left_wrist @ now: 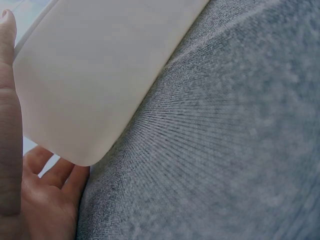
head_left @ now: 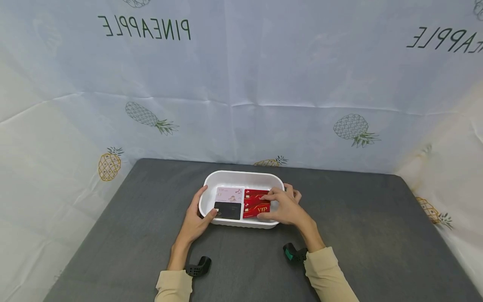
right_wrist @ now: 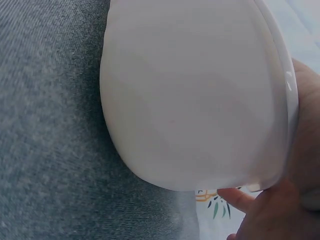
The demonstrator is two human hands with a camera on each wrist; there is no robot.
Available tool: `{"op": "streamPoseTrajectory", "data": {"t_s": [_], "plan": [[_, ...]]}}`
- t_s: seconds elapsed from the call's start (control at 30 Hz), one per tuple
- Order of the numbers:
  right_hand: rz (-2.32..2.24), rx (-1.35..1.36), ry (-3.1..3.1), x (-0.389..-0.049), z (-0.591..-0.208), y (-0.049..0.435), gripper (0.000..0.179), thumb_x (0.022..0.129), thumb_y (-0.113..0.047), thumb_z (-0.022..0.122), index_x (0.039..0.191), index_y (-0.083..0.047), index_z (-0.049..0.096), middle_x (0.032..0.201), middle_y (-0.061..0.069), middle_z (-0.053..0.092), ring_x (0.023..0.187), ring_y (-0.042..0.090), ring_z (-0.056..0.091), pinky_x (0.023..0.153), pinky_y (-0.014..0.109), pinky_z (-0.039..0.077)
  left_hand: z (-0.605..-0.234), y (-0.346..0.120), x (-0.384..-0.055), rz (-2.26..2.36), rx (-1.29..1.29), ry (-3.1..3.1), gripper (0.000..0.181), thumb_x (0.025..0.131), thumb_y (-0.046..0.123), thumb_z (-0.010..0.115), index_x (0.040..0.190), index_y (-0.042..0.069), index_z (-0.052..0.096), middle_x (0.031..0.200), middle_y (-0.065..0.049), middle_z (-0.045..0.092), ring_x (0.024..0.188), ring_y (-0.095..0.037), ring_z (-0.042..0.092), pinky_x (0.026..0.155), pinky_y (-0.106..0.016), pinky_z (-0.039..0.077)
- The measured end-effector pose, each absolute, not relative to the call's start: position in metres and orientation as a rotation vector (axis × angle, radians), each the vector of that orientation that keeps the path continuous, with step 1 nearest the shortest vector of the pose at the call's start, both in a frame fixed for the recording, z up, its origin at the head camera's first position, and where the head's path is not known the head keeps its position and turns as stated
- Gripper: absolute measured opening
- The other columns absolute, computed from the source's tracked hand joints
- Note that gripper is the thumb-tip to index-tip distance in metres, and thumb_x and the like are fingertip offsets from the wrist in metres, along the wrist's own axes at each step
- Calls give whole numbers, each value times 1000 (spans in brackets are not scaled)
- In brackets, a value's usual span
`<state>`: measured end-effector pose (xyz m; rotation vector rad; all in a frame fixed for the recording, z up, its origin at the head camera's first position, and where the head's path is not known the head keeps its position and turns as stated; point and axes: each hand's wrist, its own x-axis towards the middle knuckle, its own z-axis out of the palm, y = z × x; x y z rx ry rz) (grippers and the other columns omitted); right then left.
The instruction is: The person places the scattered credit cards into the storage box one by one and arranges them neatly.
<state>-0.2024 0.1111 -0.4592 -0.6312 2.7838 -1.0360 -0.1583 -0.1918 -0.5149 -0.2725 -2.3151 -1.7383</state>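
A white oval tray (head_left: 244, 176) sits on the grey table (head_left: 358, 235). Inside lie a pink card (head_left: 229, 195), a black card (head_left: 228, 211) and overlapping red VIP cards (head_left: 255, 204). My left hand (head_left: 206, 203) grips the tray's left end, thumb over the rim by the black card and fingers round the outer wall (left_wrist: 100, 75). My right hand (head_left: 263, 207) reaches over the right rim and pinches the red cards between forefinger and thumb. In the right wrist view only the tray's outer wall (right_wrist: 200, 100) and part of the hand (right_wrist: 280, 210) show.
A pineapple-print cloth (head_left: 241, 105) hangs behind and to both sides of the table. Black wrist cameras (head_left: 198, 266) (head_left: 295, 253) sit on my beige-sleeved forearms. Bare grey tabletop (left_wrist: 225, 150) surrounds the tray.
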Motion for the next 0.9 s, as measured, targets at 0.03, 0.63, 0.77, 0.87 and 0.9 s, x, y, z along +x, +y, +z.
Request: {"op": "streamPoseTrajectory", "data": {"t_s": [0.03,0.63,0.77,0.87,0.9], "plan": [[-1024,-616,2785,-203,-459,111,55,76,-31,90,121,-3,75,114,7,63,142,48,19,108,73,5,-515,-192,-158,-1738,-271,-2315,80,88,9,74,158,11,35,155,-24,45,128,-35,55,98,-24,48],[-774,-448,2853,-204,-450,101,57,66,-34,96,115,-11,79,117,8,68,125,37,41,110,70,10,-514,-191,-158,-1723,-278,-2316,80,87,11,74,158,11,36,153,-24,48,126,-35,56,97,-24,48],[-790,-462,2842,-203,-449,102,56,68,-33,95,116,-11,79,115,8,69,126,38,40,109,70,11,-515,-191,-159,-1722,-279,-2314,80,88,11,74,158,12,36,153,-24,47,127,-34,55,97,-22,47],[-783,-480,2844,-203,-448,102,55,69,-33,95,117,-11,79,116,8,69,125,39,41,108,70,13,-516,-192,-159,-1720,-276,-2316,80,88,10,74,158,12,36,152,-24,49,125,-34,56,97,-22,47],[-778,-484,2846,-203,-448,102,55,69,-33,95,116,-11,79,116,8,69,125,39,41,108,70,13,-516,-192,-159,-1719,-272,-2317,80,88,9,74,158,12,36,152,-24,49,125,-34,56,97,-22,47]]}}
